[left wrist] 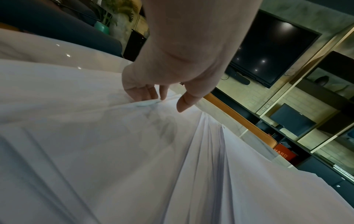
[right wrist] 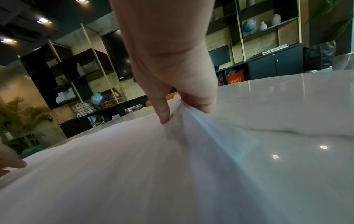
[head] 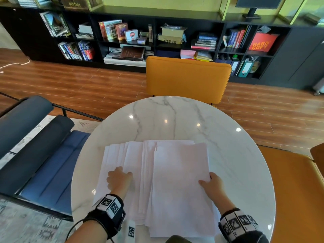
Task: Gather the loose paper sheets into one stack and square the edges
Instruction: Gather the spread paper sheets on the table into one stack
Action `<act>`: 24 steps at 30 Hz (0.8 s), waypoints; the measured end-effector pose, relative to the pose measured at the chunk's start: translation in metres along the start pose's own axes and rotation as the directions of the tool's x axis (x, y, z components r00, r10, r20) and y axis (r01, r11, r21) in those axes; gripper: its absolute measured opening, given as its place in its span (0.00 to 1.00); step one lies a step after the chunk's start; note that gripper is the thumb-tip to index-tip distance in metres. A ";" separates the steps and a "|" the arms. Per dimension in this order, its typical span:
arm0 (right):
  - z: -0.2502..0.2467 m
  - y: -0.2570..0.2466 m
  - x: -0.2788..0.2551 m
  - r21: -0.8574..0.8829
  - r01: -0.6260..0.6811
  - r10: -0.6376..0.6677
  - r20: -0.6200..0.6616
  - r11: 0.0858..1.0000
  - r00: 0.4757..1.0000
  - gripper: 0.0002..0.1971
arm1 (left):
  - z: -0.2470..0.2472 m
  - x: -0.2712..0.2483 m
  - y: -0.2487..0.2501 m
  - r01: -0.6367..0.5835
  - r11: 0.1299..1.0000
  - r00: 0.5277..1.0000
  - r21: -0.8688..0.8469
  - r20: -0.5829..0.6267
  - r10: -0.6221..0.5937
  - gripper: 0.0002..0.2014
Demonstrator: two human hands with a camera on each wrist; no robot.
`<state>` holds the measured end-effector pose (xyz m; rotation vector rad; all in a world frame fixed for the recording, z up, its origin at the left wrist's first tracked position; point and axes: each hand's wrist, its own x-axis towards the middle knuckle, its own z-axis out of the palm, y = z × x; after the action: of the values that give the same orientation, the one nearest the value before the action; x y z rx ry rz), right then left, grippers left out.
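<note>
Several white paper sheets point(head: 178, 186) lie fanned in overlapping layers on the near half of a round marble table point(head: 175, 116). My left hand point(head: 120, 179) rests on the left part of the fan. In the left wrist view its fingers point(left wrist: 145, 94) curl under the edge of a sheet point(left wrist: 95, 151) while the thumb hovers just above. My right hand point(head: 209, 181) pinches the right edge of the top pile. In the right wrist view its thumb point(right wrist: 164, 116) lies on top of the sheets point(right wrist: 134, 174) and the fingers sit beneath, lifting that edge slightly.
An orange chair point(head: 187, 76) stands at the table's far side and another orange seat point(head: 294, 190) at the right. A dark blue chair point(head: 43, 163) sits close on the left. A low bookshelf point(head: 157, 37) lines the far wall.
</note>
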<state>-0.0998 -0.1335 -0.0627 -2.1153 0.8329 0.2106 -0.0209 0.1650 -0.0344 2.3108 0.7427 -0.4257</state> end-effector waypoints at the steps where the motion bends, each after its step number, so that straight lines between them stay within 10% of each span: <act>1: 0.001 -0.002 -0.002 -0.002 0.000 0.000 0.004 1.000 1.000 0.17 | 0.000 0.000 0.000 0.002 1.000 1.000 0.010 0.003 -0.002 0.27; 13: 0.003 -0.009 -0.016 0.052 -0.025 0.023 0.034 0.998 0.999 0.16 | 0.004 -0.013 0.010 -0.194 0.979 0.978 0.060 -0.064 0.197 0.30; 18: 0.009 -0.014 -0.022 0.053 -0.004 0.000 0.075 0.999 0.997 0.16 | 0.017 -0.017 0.019 -0.194 0.960 0.953 -0.202 0.193 0.233 0.14; 24: 0.017 -0.023 -0.032 0.060 0.035 -0.044 0.162 0.998 0.986 0.19 | 0.025 -0.025 0.033 -0.136 0.931 0.928 -0.339 0.284 0.239 0.25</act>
<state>-0.1076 -0.0950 -0.0460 -2.0288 0.6915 0.3307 -0.0230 0.1178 -0.0243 1.9277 0.3868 -0.5365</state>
